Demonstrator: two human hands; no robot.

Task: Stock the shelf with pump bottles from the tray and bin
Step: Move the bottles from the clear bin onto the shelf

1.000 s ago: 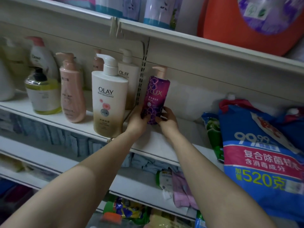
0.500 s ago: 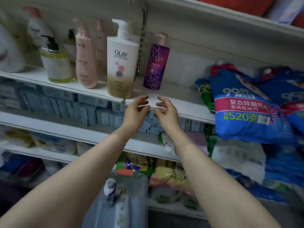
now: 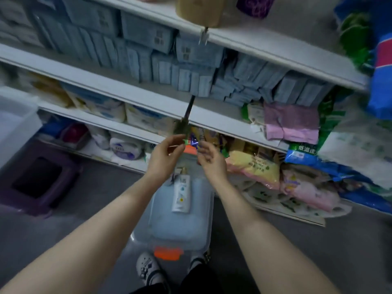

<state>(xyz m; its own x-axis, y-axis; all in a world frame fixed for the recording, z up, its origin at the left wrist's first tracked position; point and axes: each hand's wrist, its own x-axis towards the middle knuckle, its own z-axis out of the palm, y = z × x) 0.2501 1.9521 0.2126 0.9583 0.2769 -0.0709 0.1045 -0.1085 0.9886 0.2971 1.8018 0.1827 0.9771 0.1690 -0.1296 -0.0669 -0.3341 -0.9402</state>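
1. The next pump bottle [image 3: 181, 193], white with a dark pump head at its far end, lies flat on the clear lidded bin [image 3: 182, 211] that stands on the floor at the person's feet.
2. It is probably rigid plastic, full and moderately heavy, with a smooth wall that could slip. The sound hold is likely around the body at mid-height, fingers and thumb wrapped across it, not by the pump neck, which may swivel or snap.
3. The left hand [image 3: 167, 154] and right hand [image 3: 209, 159] hang above the bin, apart from the bottle, fingers loosely curled and holding nothing.
4. Against the earlier frames, the purple bottle [image 3: 255, 5], then held in both hands, now stands on the upper shelf [image 3: 275, 54]. The view has tipped down to the floor, and the hands have dropped from the shelf edge towards the bin.
5. Blue packs [image 3: 191, 77] fill the shelf below.
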